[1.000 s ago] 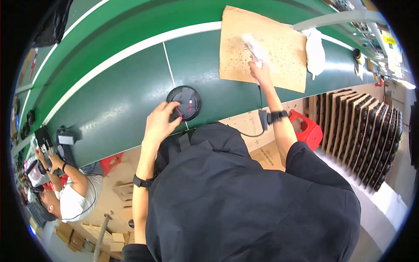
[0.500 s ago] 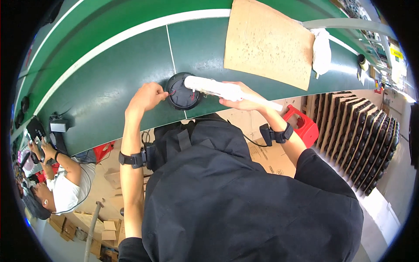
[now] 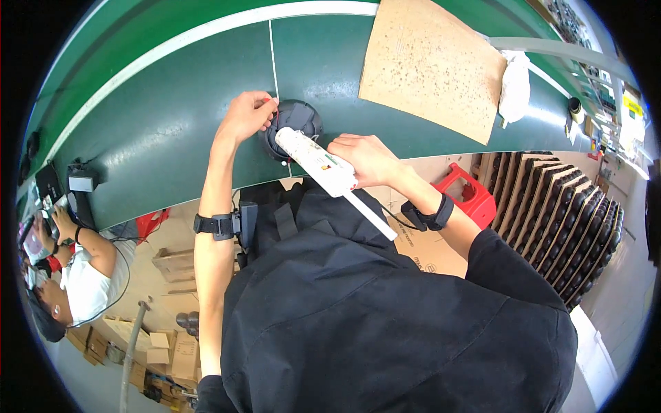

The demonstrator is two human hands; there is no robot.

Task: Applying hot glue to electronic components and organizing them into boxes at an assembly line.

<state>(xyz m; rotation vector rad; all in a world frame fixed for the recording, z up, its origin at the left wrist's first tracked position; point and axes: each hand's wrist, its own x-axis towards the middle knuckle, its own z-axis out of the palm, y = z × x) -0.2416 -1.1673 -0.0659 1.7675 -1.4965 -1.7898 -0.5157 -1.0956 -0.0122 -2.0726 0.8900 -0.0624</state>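
A round black housing [image 3: 306,113] lies on the green workbench in front of me. At its upper left edge, my left hand [image 3: 246,117] is closed, pinching a thin red wire [image 3: 277,117] between thumb and fingertips. My right hand [image 3: 365,160] is closed around a white sealant cartridge [image 3: 317,162]. This cartridge is tilted, its upper left end over the near part of the housing. From its other end a thin white rod-like part [image 3: 370,215] points down toward my lap. The cartridge hides part of the housing's inside.
Brown speckled cardboard [image 3: 430,69] lies on the workbench [image 3: 172,131] to the right, with a white bag [image 3: 514,89] beside it. Below the bench edge stand a red plastic stool [image 3: 475,199] and stacked layers of black round parts [image 3: 558,227]. A co-worker [image 3: 96,275] sits at far left.
The cartridge has swung so its thin end points lower right toward my lap. My left hand has moved up along the housing's rim, drawing the red wire with it.
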